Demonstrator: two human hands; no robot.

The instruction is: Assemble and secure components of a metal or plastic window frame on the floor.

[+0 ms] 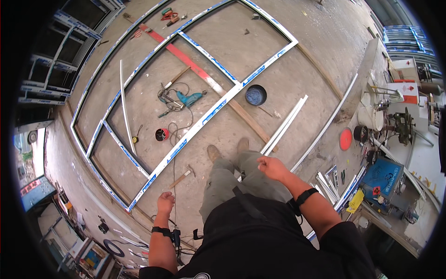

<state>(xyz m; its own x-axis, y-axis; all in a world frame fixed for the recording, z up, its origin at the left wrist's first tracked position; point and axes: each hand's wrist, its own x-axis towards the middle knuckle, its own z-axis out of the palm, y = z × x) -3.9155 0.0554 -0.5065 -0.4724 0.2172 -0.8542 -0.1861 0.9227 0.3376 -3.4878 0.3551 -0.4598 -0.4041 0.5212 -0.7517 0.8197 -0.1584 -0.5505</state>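
My left hand [166,202] hangs beside my left leg with its fingers loosely bent and slightly apart, holding nothing. Nearest to it on the floor is a hammer [183,176] with a wooden handle. In front of my right thigh, my right hand [272,167] is curled into a loose fist, and nothing shows in it. Just beyond it lie long white strips [289,122], their near ends passing beside my right leg. Ahead of my feet lies a large white window frame [193,130] with blue film and crossbars, touched by neither hand.
Inside the frame are a teal power drill [189,98] with its cable, a red tub [161,134] and a tape measure [135,139]. A black bucket [256,95] stands beyond my feet. Wooden battens [253,121] run under the frame. At right is a cluttered bench with a blue box [383,176].
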